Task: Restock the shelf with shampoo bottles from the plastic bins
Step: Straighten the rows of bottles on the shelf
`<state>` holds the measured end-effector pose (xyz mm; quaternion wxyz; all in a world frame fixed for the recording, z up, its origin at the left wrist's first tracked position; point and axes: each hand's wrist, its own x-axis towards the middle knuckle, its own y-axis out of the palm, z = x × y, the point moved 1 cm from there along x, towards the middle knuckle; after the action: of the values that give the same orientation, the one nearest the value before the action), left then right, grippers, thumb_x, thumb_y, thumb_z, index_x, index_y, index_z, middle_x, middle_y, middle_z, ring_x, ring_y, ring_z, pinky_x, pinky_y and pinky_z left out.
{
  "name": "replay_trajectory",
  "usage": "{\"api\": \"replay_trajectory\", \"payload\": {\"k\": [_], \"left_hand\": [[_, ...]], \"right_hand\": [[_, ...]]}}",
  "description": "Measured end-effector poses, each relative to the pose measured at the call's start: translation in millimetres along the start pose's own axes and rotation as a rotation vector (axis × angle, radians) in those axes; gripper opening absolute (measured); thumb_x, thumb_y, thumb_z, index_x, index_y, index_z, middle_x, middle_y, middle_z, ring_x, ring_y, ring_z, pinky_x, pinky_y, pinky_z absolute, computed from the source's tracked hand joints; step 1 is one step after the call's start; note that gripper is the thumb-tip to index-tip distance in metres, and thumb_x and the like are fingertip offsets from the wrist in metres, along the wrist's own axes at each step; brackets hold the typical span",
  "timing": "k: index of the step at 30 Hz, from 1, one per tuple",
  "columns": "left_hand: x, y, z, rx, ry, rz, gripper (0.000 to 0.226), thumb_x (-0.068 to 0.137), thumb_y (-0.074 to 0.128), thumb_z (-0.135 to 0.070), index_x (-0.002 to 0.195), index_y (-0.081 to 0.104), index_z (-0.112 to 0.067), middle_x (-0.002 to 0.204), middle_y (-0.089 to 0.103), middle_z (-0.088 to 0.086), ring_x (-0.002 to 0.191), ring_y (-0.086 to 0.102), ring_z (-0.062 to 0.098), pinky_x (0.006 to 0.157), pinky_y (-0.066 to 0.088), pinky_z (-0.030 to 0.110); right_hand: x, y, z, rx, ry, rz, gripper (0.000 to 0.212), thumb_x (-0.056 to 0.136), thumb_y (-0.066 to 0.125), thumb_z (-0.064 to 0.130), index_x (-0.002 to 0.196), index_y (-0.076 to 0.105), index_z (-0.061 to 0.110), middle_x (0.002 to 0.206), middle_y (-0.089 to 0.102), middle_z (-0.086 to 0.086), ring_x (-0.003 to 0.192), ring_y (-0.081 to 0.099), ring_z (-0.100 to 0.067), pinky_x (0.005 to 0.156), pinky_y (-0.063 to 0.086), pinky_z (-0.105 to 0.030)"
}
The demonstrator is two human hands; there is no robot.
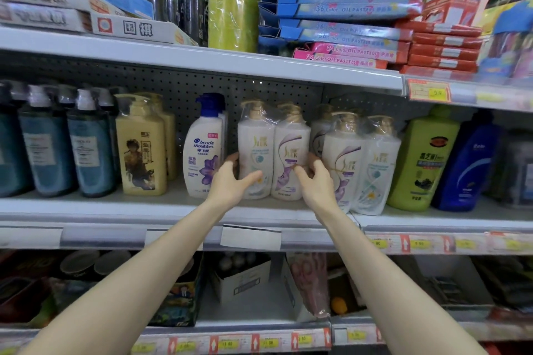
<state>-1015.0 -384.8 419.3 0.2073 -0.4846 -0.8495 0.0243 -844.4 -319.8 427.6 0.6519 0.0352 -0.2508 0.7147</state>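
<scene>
The left hand (230, 184) and the right hand (317, 184) each curl round one side of the wrapped pair of white shampoo bottles (274, 150), which stands on the middle shelf (101, 209). It is best to push it straight back, standing up, labels facing out. The blue-capped bottle (203, 150) next to it says "head & shoulders". The boxes (354, 8) above say "36 Color OIL PASTELS".

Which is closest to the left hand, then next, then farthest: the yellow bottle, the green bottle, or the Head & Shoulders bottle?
From the left hand, which grips the wrapped white bottles:
1. Head & Shoulders bottle, just to its left.
2. Yellow bottle, further left.
3. Green bottle, far off to the right.
</scene>
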Motion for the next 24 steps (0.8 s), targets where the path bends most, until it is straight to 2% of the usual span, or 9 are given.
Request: {"api": "replay_trajectory", "payload": {"k": [2,5,9,12,14,16,18,20,24], "left_hand": [[-2.9,1.1,-4.5,-0.001,0.025,0.012,0.07,0.084,0.072,-0.029,0.142,0.038,-0.01,0.141,0.049,0.004,0.128,0.047,0.019,0.106,0.04,0.034],[-3.6,10.7,-16.5,0.005,0.051,0.035,0.064,0.083,0.072,-0.033,0.138,0.045,-0.012,0.137,0.052,0.002,0.125,0.048,0.017,0.1,0.039,0.028],[-5.9,36.6,-35.0,-0.052,0.054,0.105,0.058,0.082,0.073,-0.031,0.131,0.05,-0.01,0.129,0.058,0.002,0.12,0.053,0.017,0.104,0.043,0.037],[-6.8,59.8,-42.6,-0.082,0.046,0.154,0.053,0.081,0.074,-0.029,0.125,0.052,-0.008,0.122,0.062,0.004,0.115,0.058,0.02,0.094,0.05,0.031],[-7.9,74.9,-46.2,-0.076,0.035,0.175,0.072,0.078,0.076,-0.035,0.136,0.045,-0.007,0.134,0.055,0.004,0.121,0.053,0.02,0.097,0.047,0.03],[-9.2,90.1,-47.9,-0.073,0.019,0.187,0.087,0.078,0.075,-0.04,0.146,0.033,-0.007,0.146,0.044,0.006,0.131,0.045,0.021,0.108,0.04,0.036],[-11.9,104.4,-48.5,-0.063,0.019,0.182,0.086,0.081,0.074,-0.038,0.147,0.03,-0.006,0.149,0.04,0.006,0.134,0.041,0.021,0.108,0.036,0.033],[-13.6,117.1,-49.4,-0.068,0.02,0.17,0.077,0.081,0.074,-0.035,0.142,0.036,-0.007,0.144,0.045,0.005,0.129,0.045,0.019,0.102,0.038,0.029],[-15.2,140.9,-48.6,-0.072,-0.025,0.151,0.079,0.078,0.076,-0.037,0.14,0.037,-0.007,0.137,0.046,-0.002,0.128,0.045,0.018,0.103,0.038,0.03]], "right_hand": [[-4.6,-5.7,4.6,0.052,-0.006,-0.003,0.051,0.094,0.057,0.032,0.139,0.045,0.01,0.123,0.055,0.001,0.117,0.05,-0.014,0.105,0.042,-0.037],[-10.6,-22.2,11.2,0.128,-0.015,-0.051,0.049,0.094,0.059,0.026,0.138,0.047,0.009,0.133,0.055,-0.004,0.121,0.052,-0.016,0.105,0.044,-0.039],[-15.4,-58.5,9.4,0.211,-0.043,-0.137,0.027,0.092,0.062,0.018,0.119,0.058,0.016,0.114,0.064,-0.003,0.109,0.06,-0.016,0.099,0.049,-0.047],[-14.9,-91.1,2.8,0.211,-0.044,-0.193,0.021,0.091,0.064,0.018,0.111,0.058,0.018,0.105,0.064,0.004,0.102,0.061,-0.014,0.097,0.05,-0.048],[-13.0,-110.8,-3.4,0.17,-0.05,-0.207,0.025,0.09,0.066,0.023,0.113,0.057,0.019,0.104,0.062,0.009,0.101,0.061,-0.013,0.095,0.051,-0.047],[-10.7,-128.0,-10.7,0.135,-0.046,-0.213,0.03,0.089,0.067,0.027,0.115,0.056,0.021,0.106,0.063,0.007,0.102,0.061,-0.015,0.091,0.053,-0.044],[-8.3,-141.7,-20.7,0.134,-0.037,-0.21,0.035,0.088,0.068,0.026,0.12,0.054,0.02,0.115,0.062,0.0,0.105,0.06,-0.016,0.086,0.053,-0.035],[-3.8,-153.9,-30.3,0.111,-0.033,-0.213,0.046,0.087,0.069,0.027,0.128,0.051,0.015,0.119,0.059,-0.001,0.109,0.057,-0.017,0.084,0.047,-0.027],[9.6,-171.3,-52.0,0.055,-0.015,-0.16,0.063,0.086,0.07,0.032,0.139,0.042,0.015,0.133,0.052,-0.001,0.118,0.049,-0.013,0.093,0.04,-0.027]]}}
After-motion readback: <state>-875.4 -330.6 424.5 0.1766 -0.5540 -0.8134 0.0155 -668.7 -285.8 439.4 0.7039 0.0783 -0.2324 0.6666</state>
